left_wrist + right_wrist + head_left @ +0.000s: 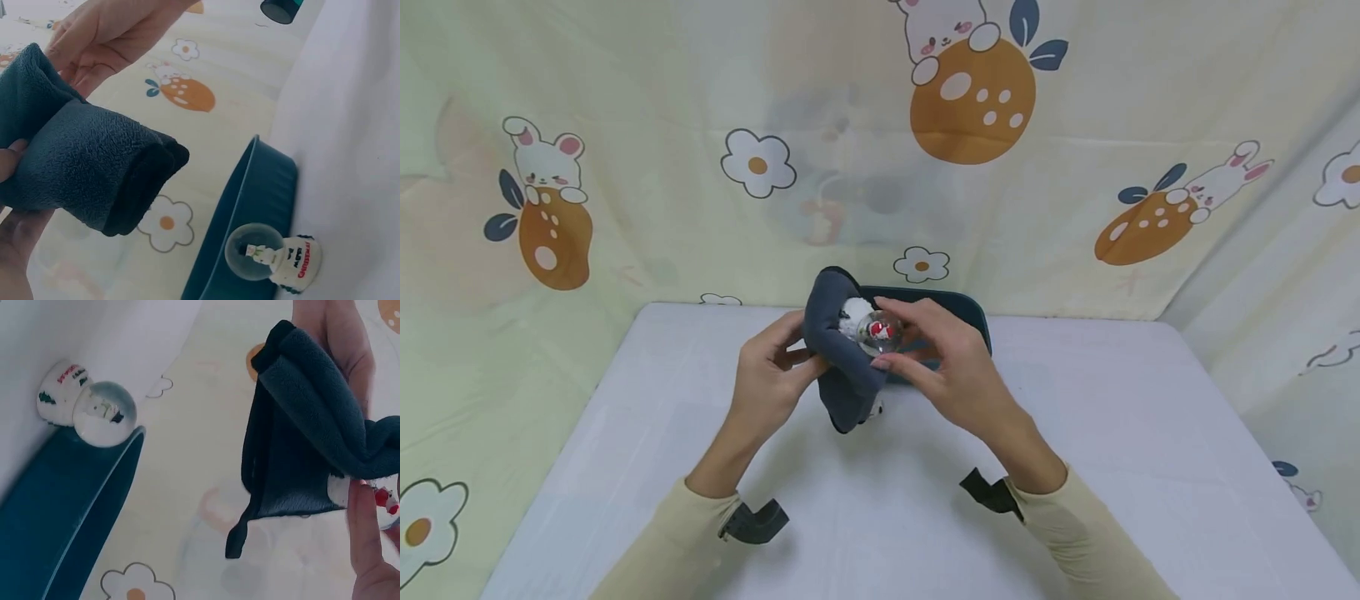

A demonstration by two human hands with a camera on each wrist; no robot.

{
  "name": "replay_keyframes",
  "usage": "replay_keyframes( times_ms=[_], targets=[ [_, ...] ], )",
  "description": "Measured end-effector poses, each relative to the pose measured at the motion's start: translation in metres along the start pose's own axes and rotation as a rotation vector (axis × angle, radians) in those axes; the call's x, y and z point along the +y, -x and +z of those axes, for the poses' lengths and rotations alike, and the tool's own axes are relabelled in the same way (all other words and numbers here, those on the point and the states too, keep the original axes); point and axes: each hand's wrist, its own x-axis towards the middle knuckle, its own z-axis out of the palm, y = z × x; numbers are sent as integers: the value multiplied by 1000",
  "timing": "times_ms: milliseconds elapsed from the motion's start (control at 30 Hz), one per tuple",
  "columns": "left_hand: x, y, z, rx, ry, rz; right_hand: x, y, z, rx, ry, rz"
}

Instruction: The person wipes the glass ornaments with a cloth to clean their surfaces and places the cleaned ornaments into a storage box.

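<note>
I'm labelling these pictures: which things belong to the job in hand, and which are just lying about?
Seemingly in the job:
blue cloth, in the left hand
snow globe, in the right hand

Seemingly lying about:
teal basin
second snow globe, standing beside it

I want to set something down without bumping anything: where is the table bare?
Bare: the white table left of the left hand and right of the right hand, out to its side edges. Crowded: the rear middle, with the teal basin, a snow globe beside it, and the cloth and held globe aloft.
</note>
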Motion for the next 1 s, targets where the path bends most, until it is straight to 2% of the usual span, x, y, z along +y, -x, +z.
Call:
replay_keyframes(
  times_ms=[100, 333, 533, 667, 833, 1000],
  targets=[
    [2, -1, -2, -5, 14, -29, 0, -2, -3, -16, -3, -77],
    [6, -3, -6, -44, 71, -101, 6, -5, -11, -51, 87, -301],
    [7, -6, -8, -76, 90, -141, 7, -6, -14, -79, 161, -399],
    [7, -5, -5, -103, 100, -150, 7, -4, -13, -61, 180, -400],
    [6, -3, -1, -118, 90, -136, 7, -1, -11, -10, 170, -331],
    [3, -2, 1, -136, 107, -151, 5, 0, -7, 33, 128, -256]
  ],
)
